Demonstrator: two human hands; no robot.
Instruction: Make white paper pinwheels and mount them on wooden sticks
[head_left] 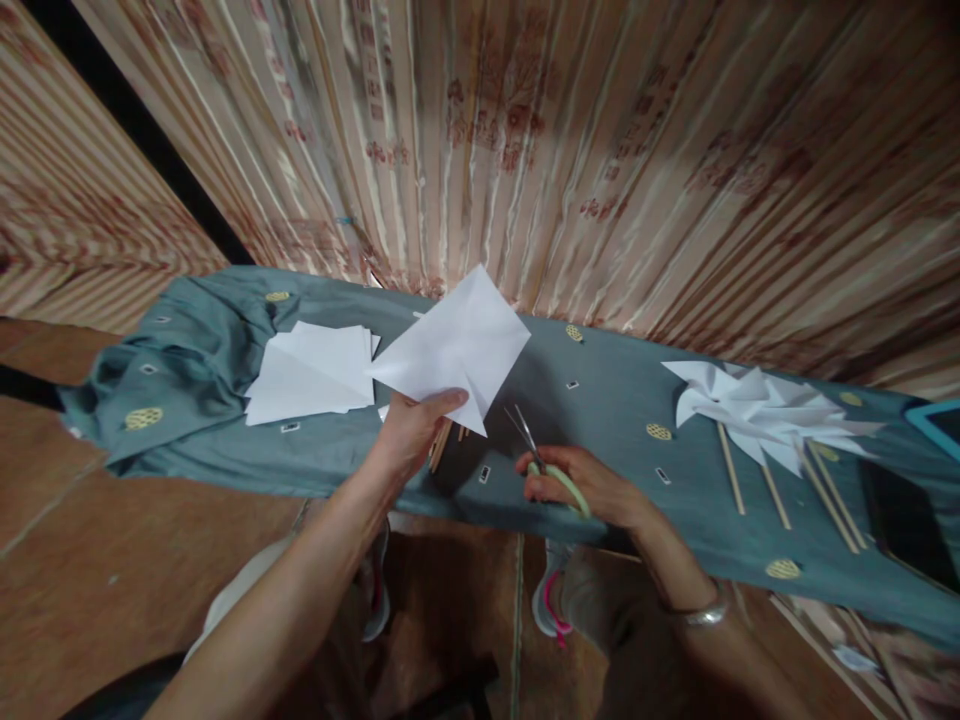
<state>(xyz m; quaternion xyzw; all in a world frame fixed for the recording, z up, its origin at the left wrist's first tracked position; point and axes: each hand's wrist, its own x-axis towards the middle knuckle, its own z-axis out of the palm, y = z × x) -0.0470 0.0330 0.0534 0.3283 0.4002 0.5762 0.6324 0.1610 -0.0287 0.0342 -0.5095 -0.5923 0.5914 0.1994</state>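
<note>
My left hand (414, 428) grips the lower edge of a white square paper sheet (457, 345) and holds it up, tilted like a diamond, above the table. My right hand (581, 485) is closed round the pale green handles of a pair of scissors (541, 462). The blades are slightly parted and point up toward the sheet's lower corner, a short way from it. A few wooden sticks (441, 442) lie on the cloth under my left hand, mostly hidden.
A grey-green cloth (600, 400) covers the narrow table. A stack of white sheets (311, 372) lies at left. Finished white paper pinwheels on wooden sticks (761, 415) lie at right. A blue tablet edge (937, 425) shows far right. Striped curtains hang behind.
</note>
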